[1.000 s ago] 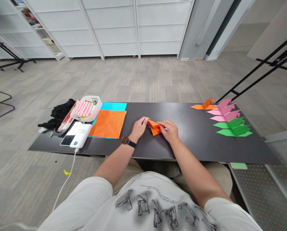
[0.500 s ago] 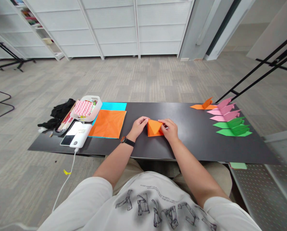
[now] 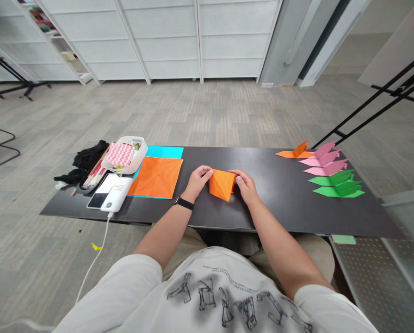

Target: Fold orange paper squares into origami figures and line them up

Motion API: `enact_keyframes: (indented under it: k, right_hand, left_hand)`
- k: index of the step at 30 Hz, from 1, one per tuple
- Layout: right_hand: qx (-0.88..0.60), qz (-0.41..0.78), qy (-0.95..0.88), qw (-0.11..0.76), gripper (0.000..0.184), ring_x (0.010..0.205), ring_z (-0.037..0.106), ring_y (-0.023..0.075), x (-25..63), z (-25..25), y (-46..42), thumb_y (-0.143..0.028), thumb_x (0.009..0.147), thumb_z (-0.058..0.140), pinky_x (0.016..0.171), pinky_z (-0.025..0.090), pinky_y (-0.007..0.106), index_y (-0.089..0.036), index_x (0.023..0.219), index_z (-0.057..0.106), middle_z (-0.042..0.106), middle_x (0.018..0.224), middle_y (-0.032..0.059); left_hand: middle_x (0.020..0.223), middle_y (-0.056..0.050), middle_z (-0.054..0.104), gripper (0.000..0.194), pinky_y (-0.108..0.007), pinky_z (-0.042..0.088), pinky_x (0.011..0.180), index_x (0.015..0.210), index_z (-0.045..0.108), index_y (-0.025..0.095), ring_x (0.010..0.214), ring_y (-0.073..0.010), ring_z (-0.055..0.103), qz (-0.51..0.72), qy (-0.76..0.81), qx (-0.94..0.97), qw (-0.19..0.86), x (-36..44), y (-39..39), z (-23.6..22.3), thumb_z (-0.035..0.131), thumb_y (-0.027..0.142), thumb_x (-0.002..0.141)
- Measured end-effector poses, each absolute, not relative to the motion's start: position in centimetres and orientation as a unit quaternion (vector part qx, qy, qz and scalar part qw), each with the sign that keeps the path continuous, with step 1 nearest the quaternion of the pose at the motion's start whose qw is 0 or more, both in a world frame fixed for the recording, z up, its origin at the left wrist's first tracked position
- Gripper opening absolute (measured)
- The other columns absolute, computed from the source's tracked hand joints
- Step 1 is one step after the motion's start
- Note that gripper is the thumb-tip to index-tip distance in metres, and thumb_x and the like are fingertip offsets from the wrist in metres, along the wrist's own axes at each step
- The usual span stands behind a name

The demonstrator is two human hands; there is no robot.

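Observation:
Between my hands, over the middle of the dark table (image 3: 272,208), is a piece of folded orange origami paper (image 3: 221,185), its near end coming to a point. My left hand (image 3: 197,181) pinches its upper left corner between thumb and fingers. At the upper right edge, the thumb and fingers of my right hand (image 3: 244,185) grip the same paper. Part of its right edge is hidden by the fingers. To the left lies a stack of square sheets, with orange paper (image 3: 156,178) over blue paper (image 3: 167,151).
Folded paper birds stand along the right: an orange bird (image 3: 297,151), pink birds (image 3: 326,159) and green birds (image 3: 338,185). At left are a white basket (image 3: 142,152), black cloth (image 3: 89,157), a phone (image 3: 101,194) and a cabled white power bank (image 3: 116,194).
The folded orange paper has gone from a narrow, partly raised shape to a broader flap spread down toward me. My right hand has shifted slightly outward, while the left keeps its corner.

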State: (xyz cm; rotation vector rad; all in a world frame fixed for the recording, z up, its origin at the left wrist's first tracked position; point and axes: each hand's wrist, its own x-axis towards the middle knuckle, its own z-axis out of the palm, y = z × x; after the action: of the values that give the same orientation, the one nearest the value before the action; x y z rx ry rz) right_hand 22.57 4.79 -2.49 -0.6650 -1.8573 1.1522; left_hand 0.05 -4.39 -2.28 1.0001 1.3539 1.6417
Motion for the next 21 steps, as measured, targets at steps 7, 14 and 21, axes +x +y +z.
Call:
enact_keyframes:
  k: [7, 14, 21]
  right_hand:
    - [-0.262, 0.522, -0.717, 0.381, 0.057, 0.105, 0.073, 0.0285, 22.4, -2.5, 4.9, -0.078, 0.098, 0.057, 0.095, 0.059, 0.043, -0.027, 0.115, 0.078, 0.079, 0.11, 0.0067]
    - [-0.265, 0.534, -0.715, 0.366, 0.064, 0.109, 0.071, 0.0309, 22.2, -2.3, 5.0, -0.086, 0.092, 0.059, 0.101, 0.057, 0.046, -0.027, 0.109, 0.078, 0.077, 0.108, 0.0072]
    - [-0.231, 0.593, -0.69, 0.344, 0.069, 0.113, 0.071, 0.0295, 22.1, -1.5, 4.3, -0.08, 0.086, 0.072, 0.103, 0.057, 0.045, -0.029, 0.133, 0.068, 0.075, 0.124, 0.0085]
  left_hand:
    - [0.092, -0.001, 0.073, 0.042, -0.027, 0.053, 0.084, 0.096, 0.069, 0.018, 0.086, -0.0152, 0.068, 0.653, 0.525, 0.379, 0.393, 0.0, -4.4, -2.4, 0.087, 0.054, 0.082]
    - [0.087, 0.0, 0.07, 0.041, -0.025, 0.049, 0.079, 0.091, 0.068, 0.018, 0.081, -0.0131, 0.065, 0.666, 0.516, 0.373, 0.389, 0.0, -4.5, -2.2, 0.089, 0.051, 0.081]
    - [0.086, 0.0, 0.069, 0.032, -0.026, 0.05, 0.08, 0.09, 0.069, 0.019, 0.081, -0.0145, 0.064, 0.659, 0.535, 0.412, 0.331, 0.6, -5.0, -1.2, 0.084, 0.047, 0.087]
